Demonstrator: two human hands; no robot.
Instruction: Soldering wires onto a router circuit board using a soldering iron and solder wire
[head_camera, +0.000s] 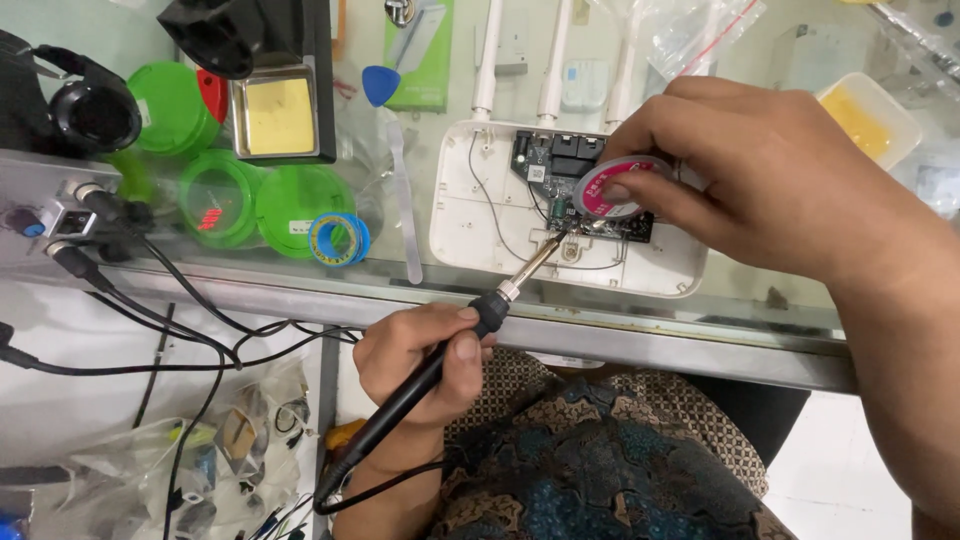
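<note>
An open white router shell with three white antennas lies on the glass counter, its dark circuit board exposed. My left hand grips a black soldering iron like a pen. The iron's metal tip touches the lower edge of the board. My right hand holds a small round pink spool of desoldering braid flat over the board, with a short strand reaching down toward the iron's tip.
Green round containers, a blue-and-yellow solder reel and a metal tray with a yellow sponge sit to the left. A grey station with black cables stands at far left. A white plastic pry tool lies beside the router.
</note>
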